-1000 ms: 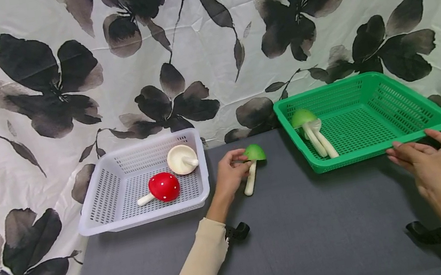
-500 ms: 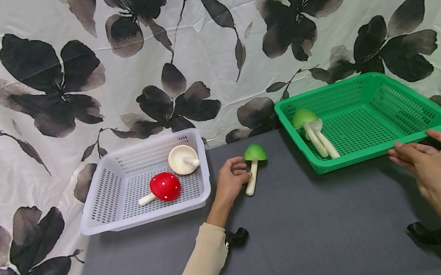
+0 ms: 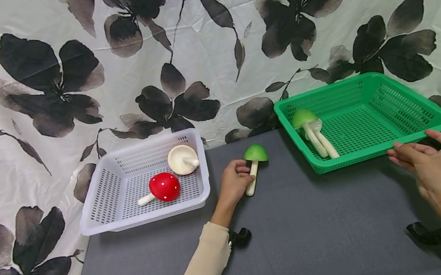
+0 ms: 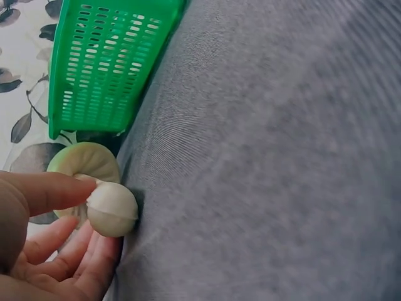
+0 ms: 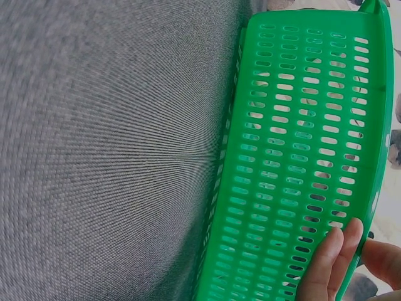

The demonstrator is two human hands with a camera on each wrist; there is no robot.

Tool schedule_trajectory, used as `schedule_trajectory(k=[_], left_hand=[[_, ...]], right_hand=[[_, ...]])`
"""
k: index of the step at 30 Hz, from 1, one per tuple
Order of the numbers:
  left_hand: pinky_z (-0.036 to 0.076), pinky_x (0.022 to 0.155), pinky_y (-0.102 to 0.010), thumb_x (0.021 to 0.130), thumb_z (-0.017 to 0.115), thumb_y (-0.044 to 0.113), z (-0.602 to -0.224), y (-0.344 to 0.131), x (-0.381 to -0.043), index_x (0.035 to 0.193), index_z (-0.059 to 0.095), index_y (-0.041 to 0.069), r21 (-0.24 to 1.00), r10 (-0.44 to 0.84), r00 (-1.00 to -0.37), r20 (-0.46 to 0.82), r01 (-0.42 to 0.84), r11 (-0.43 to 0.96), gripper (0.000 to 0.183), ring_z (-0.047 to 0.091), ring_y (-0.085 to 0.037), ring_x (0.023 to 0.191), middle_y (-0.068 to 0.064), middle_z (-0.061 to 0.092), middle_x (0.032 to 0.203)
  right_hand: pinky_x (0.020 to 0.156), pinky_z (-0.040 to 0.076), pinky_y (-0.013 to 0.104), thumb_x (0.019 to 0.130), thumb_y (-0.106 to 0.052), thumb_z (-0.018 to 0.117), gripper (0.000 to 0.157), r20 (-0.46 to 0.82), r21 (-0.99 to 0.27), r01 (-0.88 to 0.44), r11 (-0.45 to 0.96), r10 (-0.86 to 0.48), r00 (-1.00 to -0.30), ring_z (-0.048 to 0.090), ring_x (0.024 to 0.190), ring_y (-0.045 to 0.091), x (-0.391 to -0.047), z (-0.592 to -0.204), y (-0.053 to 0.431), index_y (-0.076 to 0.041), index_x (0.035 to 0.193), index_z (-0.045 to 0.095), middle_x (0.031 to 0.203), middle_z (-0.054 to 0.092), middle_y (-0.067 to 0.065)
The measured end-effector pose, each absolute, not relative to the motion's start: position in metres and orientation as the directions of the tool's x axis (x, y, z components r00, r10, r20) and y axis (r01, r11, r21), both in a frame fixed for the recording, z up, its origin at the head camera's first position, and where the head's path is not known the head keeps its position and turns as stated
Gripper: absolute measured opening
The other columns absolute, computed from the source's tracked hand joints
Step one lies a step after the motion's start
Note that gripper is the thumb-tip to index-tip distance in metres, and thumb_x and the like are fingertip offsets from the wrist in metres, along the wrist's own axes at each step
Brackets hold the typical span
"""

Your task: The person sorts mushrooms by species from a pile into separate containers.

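A toy mushroom with a green cap and pale stem (image 3: 254,178) lies on the grey cloth between two baskets. My left hand (image 3: 234,182) has its thumb and fingers at the stem, just below the cap. In the left wrist view the thumb (image 4: 59,191) meets one side of the stem (image 4: 113,210), with curled fingers on the other side. My right hand (image 3: 437,165) holds the near rim of the green basket (image 3: 378,151). In the right wrist view two fingers (image 5: 329,257) press its outer wall, the thumb beyond the rim.
Green-capped mushrooms (image 3: 314,134) lie at the left end of the green basket. A white basket (image 3: 102,199) to the left holds a red spotted mushroom (image 3: 164,187) and a cream one (image 3: 182,159). Floral fabric (image 3: 208,62) hangs behind the table.
My left hand drew back from the green cap, its fingers loosening, then came in lower at the stem. My right hand stays on the green basket's rim.
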State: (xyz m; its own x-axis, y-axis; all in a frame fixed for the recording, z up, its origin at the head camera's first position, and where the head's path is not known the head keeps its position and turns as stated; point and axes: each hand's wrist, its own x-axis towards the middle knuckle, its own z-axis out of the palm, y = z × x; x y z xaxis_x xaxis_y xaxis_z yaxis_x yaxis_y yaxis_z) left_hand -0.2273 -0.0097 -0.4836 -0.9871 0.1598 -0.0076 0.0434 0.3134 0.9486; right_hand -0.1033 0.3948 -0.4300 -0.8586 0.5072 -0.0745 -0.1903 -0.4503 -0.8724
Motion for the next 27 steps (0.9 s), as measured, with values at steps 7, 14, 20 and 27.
schedule_trajectory(k=[7, 14, 20, 27], left_hand=[[0.057, 0.074, -0.028, 0.079, 0.08, -0.002, -0.476, -0.007, -0.226, 0.115, 0.073, 0.001, 0.909, 0.153, -0.988, -0.025, 0.041, 0.415, 0.037, 0.069, -0.015, 0.082, -0.008, 0.073, 0.095], [0.056, 0.074, -0.027, 0.081, 0.075, -0.006, -0.472, -0.007, -0.226, 0.113, 0.075, 0.002, 0.918, 0.179, -0.98, -0.089, -0.012, 0.396, 0.033, 0.065, -0.015, 0.085, -0.008, 0.071, 0.096], [0.054, 0.073, -0.026, 0.082, 0.073, -0.008, -0.473, -0.009, -0.227, 0.114, 0.074, -0.001, 0.946, 0.198, -0.973, -0.116, -0.048, 0.322, 0.033, 0.063, -0.014, 0.083, -0.009, 0.069, 0.095], [0.053, 0.068, -0.022, 0.083, 0.072, -0.007, -0.473, -0.01, -0.229, 0.114, 0.074, -0.002, 0.967, 0.202, -0.97, -0.137, -0.087, 0.24, 0.032, 0.061, -0.012, 0.079, -0.009, 0.069, 0.094]], right_hand=[[0.063, 0.061, 0.034, 0.088, 0.015, 0.068, 0.086, -0.066, -0.862, -0.205, -0.463, 0.503, -0.862, 0.076, 0.069, 0.024, -0.103, -0.428, 0.395, -0.026, 0.144, 0.018, 0.083, 0.073, 0.009], [0.063, 0.061, 0.034, 0.088, 0.015, 0.067, 0.085, -0.064, -0.864, -0.201, -0.462, 0.496, -0.866, 0.076, 0.069, 0.024, -0.103, -0.428, 0.395, -0.027, 0.144, 0.018, 0.083, 0.073, 0.009], [0.063, 0.061, 0.035, 0.088, 0.016, 0.067, 0.083, -0.065, -0.857, -0.205, -0.472, 0.495, -0.866, 0.076, 0.069, 0.025, -0.103, -0.427, 0.395, -0.028, 0.141, 0.02, 0.083, 0.073, 0.01], [0.063, 0.061, 0.035, 0.089, 0.016, 0.066, 0.087, -0.077, -0.858, -0.19, -0.478, 0.484, -0.872, 0.076, 0.069, 0.025, -0.103, -0.427, 0.396, -0.028, 0.145, 0.016, 0.083, 0.073, 0.01]])
